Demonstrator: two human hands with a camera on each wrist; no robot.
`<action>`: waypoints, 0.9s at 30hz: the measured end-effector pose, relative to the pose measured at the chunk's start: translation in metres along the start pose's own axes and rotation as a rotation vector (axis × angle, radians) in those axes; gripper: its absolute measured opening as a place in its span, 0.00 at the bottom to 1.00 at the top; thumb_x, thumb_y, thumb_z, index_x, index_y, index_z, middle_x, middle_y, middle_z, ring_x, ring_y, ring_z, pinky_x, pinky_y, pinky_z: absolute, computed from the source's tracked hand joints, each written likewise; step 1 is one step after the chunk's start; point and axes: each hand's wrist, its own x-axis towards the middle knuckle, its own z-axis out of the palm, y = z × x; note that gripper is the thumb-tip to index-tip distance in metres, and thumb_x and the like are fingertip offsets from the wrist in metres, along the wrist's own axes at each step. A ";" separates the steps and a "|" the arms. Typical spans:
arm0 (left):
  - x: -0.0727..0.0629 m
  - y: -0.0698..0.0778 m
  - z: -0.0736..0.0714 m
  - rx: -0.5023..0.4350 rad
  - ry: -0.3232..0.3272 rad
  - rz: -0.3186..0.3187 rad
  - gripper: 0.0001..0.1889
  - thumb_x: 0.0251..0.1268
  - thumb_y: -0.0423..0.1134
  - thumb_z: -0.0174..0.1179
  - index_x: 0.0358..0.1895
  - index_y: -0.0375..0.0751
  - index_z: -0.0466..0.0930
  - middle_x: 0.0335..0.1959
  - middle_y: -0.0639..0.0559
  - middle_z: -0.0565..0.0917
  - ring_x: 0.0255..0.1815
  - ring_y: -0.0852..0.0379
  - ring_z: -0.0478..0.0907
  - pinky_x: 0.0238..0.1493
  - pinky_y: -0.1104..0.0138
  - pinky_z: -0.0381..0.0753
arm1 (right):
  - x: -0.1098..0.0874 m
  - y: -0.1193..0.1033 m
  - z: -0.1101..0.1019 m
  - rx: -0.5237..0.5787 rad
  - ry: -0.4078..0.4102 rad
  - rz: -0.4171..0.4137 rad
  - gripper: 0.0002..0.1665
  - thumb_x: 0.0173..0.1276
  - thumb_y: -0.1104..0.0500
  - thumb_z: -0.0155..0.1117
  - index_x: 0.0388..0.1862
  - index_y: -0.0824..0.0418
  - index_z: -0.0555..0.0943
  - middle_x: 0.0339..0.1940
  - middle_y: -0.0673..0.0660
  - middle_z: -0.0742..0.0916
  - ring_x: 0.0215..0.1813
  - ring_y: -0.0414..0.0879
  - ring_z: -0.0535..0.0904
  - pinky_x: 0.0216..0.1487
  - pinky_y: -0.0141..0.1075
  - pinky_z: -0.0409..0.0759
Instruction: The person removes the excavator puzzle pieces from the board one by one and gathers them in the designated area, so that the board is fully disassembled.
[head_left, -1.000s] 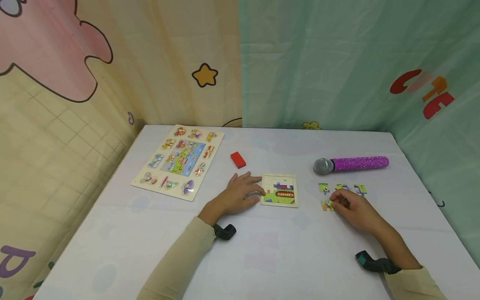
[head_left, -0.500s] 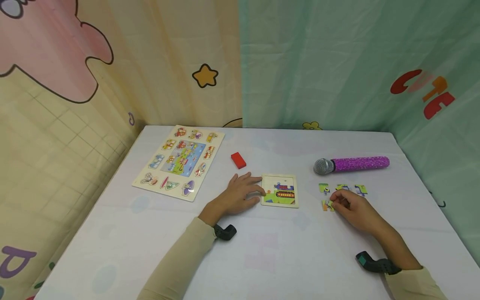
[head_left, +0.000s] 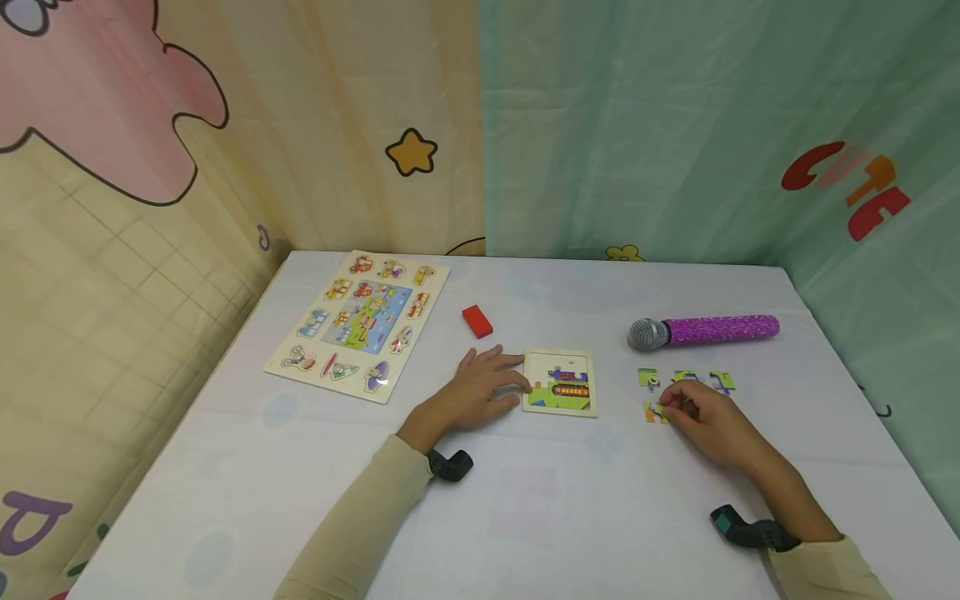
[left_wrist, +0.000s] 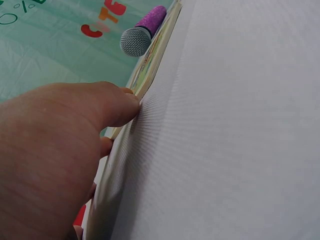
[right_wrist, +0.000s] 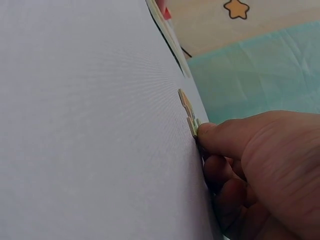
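A small square jigsaw tray (head_left: 595, 383) with a pale rim lies mid-table, partly filled with a picture of a tracked vehicle on green. My left hand (head_left: 480, 390) rests on the cloth at its left side, fingers spread, fingertips at the rim; the left wrist view shows the thumb by the tray's corner. To the right, my right hand (head_left: 708, 419) pinches a green and orange puzzle piece (head_left: 651, 412) low at the table between thumb and forefinger, its other fingers curled. That piece's thin edge (right_wrist: 184, 100) shows at the thumb tip in the right wrist view. Several loose pieces (head_left: 722, 381) lie just beyond this hand.
Behind the loose pieces lies a purple glitter microphone (head_left: 720, 329). A red block (head_left: 477, 321) sits beyond my left hand. At the back left is a large vehicle puzzle board (head_left: 360, 325). Printed curtains (head_left: 630, 125) hang around the white table (head_left: 525, 517).
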 end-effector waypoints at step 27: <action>-0.001 -0.001 0.004 0.007 -0.004 -0.005 0.12 0.75 0.48 0.56 0.56 0.64 0.82 0.76 0.58 0.66 0.81 0.48 0.48 0.76 0.43 0.38 | 0.085 -0.079 0.042 -0.102 -0.256 0.034 0.22 0.68 0.57 0.71 0.58 0.65 0.80 0.46 0.59 0.81 0.42 0.49 0.78 0.42 0.45 0.81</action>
